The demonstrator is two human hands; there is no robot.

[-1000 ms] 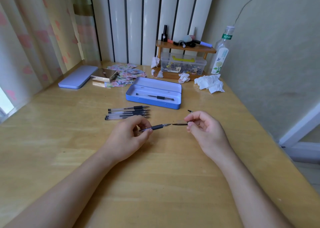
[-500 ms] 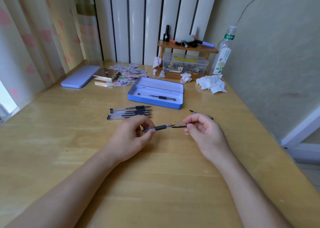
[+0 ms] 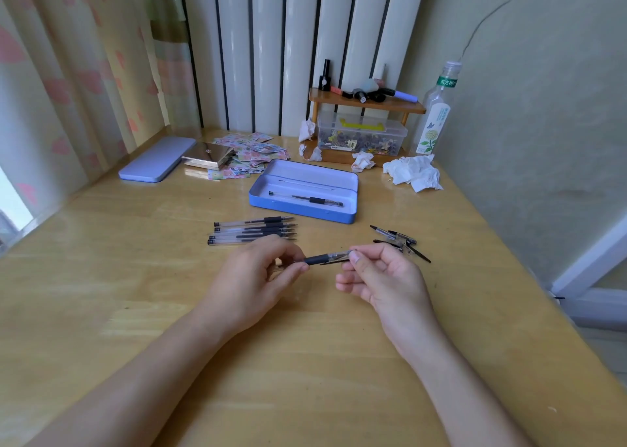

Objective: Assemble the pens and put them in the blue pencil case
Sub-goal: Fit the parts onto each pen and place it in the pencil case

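Note:
A clear pen with a black grip [image 3: 319, 259] is held level just above the wooden table, between both hands. My left hand [image 3: 252, 277] pinches its barrel end. My right hand [image 3: 381, 275] grips a clear cap with a black clip [image 3: 341, 256], which now sits over the pen's tip. The open blue pencil case [image 3: 305, 209] lies behind the hands with one capped pen [image 3: 307, 199] inside. Several uncapped pens [image 3: 251, 232] lie in a row left of the case's front. Several loose caps [image 3: 400, 241] lie to the right, beyond my right hand.
The case's lid [image 3: 157, 158] lies far left beside a shiny box [image 3: 208, 156] and patterned papers. At the back stand a small wooden shelf over a clear storage box [image 3: 361, 134], a plastic bottle [image 3: 436, 114] and crumpled tissues [image 3: 412, 173]. A wall borders the table's right side.
My right hand has brought the cap leftward onto the pen's tip; a gap separated cap and pen earlier. The camera tilted, so the loose caps now show behind my right hand.

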